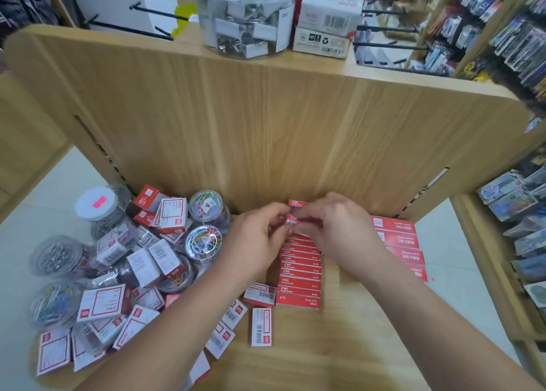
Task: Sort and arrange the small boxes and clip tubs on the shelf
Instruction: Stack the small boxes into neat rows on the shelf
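Observation:
Both hands meet at the back of the wooden shelf point(325, 346). My left hand point(254, 240) and my right hand point(334, 228) pinch one small red box point(291, 220) between their fingertips. It sits at the far end of a neat row of red boxes point(300, 272) running toward me. A second row of red boxes point(403, 247) lies to the right. A jumbled heap of red-and-white boxes point(118, 311) and clear clip tubs point(202, 243) fills the left side.
A tall wooden back panel point(266, 119) rises behind the shelf. On top stand a clear tub of binder clips point(243, 15) and stacked white boxes point(328, 18). A few loose boxes point(261, 325) lie near my left forearm. Racks of packaged goods point(508, 36) line the right.

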